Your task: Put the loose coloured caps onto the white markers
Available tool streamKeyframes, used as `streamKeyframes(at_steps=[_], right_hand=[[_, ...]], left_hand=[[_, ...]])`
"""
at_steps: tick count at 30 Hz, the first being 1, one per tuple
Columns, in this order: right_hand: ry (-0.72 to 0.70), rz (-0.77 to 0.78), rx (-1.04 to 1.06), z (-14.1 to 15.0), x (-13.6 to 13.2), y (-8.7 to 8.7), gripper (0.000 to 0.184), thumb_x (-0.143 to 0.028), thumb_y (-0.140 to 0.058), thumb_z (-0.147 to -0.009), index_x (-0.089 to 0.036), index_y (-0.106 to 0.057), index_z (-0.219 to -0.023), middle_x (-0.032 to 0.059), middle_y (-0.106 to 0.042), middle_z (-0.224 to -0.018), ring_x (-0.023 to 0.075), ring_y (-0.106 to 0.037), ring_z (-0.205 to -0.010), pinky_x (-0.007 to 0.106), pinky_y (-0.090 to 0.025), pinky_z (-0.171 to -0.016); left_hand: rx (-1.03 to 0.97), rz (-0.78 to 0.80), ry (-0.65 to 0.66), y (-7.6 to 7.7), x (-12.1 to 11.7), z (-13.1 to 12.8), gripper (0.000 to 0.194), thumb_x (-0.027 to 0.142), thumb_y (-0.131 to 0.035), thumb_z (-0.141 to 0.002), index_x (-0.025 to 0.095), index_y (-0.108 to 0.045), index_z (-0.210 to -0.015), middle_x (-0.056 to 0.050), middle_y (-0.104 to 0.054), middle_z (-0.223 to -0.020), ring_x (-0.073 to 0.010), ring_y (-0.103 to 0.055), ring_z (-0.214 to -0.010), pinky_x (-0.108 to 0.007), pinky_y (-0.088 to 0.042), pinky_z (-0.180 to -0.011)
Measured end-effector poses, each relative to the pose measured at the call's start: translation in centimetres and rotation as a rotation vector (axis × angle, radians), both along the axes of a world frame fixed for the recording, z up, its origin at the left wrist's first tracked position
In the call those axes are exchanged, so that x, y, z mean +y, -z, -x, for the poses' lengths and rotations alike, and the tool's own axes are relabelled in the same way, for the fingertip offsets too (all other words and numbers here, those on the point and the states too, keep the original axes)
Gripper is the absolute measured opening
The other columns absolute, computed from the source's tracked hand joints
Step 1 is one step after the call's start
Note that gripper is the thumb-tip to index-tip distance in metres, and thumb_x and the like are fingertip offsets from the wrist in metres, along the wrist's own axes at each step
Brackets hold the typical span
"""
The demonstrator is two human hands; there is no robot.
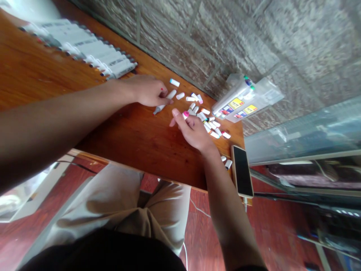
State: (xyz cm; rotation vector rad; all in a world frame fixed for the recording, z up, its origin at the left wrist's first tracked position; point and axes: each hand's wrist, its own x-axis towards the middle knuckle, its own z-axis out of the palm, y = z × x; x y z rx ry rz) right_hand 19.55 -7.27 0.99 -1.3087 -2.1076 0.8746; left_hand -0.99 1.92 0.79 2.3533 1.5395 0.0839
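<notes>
My left hand (149, 91) is closed, thumb and fingers on a grey-white marker (160, 108) with its dark tip pointing down toward the wooden table. Close by, my right hand (193, 130) pinches a white marker cap with a pink end (185, 114) between thumb and fingers. Loose white caps with coloured ends lie beyond both hands, among them a blue-ended cap (175, 82). A denser pile of caps (216, 130) sits just past my right hand, partly hidden by it. At the left, a long row of markers (93, 49) lies side by side.
Clear plastic cases (239, 103) with yellow labels lean by the brick wall (180, 41). A phone (242, 171) with a cable lies at the table's right edge, near a couple of caps (228, 164). The table's front edge (169, 178) runs above my lap.
</notes>
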Motion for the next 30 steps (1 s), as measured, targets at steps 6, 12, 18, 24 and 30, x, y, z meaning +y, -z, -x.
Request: streamKeyframes(at_steps=[6,12,18,24,30], right_hand=[[0.004,-0.01,-0.002,0.0,-0.07,-0.14,0.066,-0.069,-0.04,-0.095,-0.015,-0.073,-0.076,-0.0013,-0.053,-0.064,0.009,-0.05,-0.066,0.024,-0.039,-0.073],[0.001,0.001,-0.007,-0.02,-0.07,-0.27,0.064,-0.069,-0.039,-0.096,-0.017,-0.072,-0.077,-0.0019,-0.052,-0.063,0.0088,-0.048,-0.064,0.024,-0.041,-0.074],[-0.01,0.015,0.002,-0.1,-0.02,-0.35,0.064,-0.068,-0.038,-0.096,-0.017,-0.072,-0.077,-0.0022,-0.05,-0.061,0.0087,-0.048,-0.063,0.024,-0.041,-0.074],[-0.001,0.012,-0.001,-0.08,-0.11,-0.44,0.066,-0.069,-0.039,-0.095,-0.015,-0.073,-0.079,-0.0018,-0.053,-0.064,0.0082,-0.048,-0.065,0.023,-0.039,-0.073],[-0.004,-0.021,-0.027,-0.05,-0.01,-0.23,0.068,-0.071,-0.039,-0.094,-0.015,-0.074,-0.078,-0.002,-0.052,-0.062,0.008,-0.046,-0.062,0.024,-0.036,-0.067]], left_hand=[[0.024,-0.055,0.019,0.08,0.13,0.02,0.059,0.074,-0.04,-0.085,0.03,-0.078,-0.097,-0.004,-0.07,-0.075,-0.0244,-0.067,-0.091,-0.03,-0.042,-0.081],[0.024,-0.077,0.032,0.1,0.11,-0.02,0.06,0.074,-0.038,-0.085,0.03,-0.078,-0.095,-0.003,-0.068,-0.071,-0.0221,-0.067,-0.084,-0.029,-0.041,-0.077],[0.05,-0.066,0.029,-0.01,0.03,0.03,0.064,0.075,-0.035,-0.085,0.029,-0.078,-0.099,-0.003,-0.069,-0.073,-0.0231,-0.066,-0.089,-0.029,-0.041,-0.08],[0.047,-0.045,0.021,-0.33,-0.13,-0.07,0.062,0.075,-0.037,-0.084,0.031,-0.078,-0.101,-0.004,-0.071,-0.075,-0.0245,-0.067,-0.092,-0.03,-0.041,-0.08],[0.044,-0.043,0.012,-0.08,-0.02,-0.01,0.063,0.076,-0.037,-0.082,0.032,-0.078,-0.102,-0.003,-0.072,-0.078,-0.0258,-0.067,-0.097,-0.03,-0.042,-0.081]])
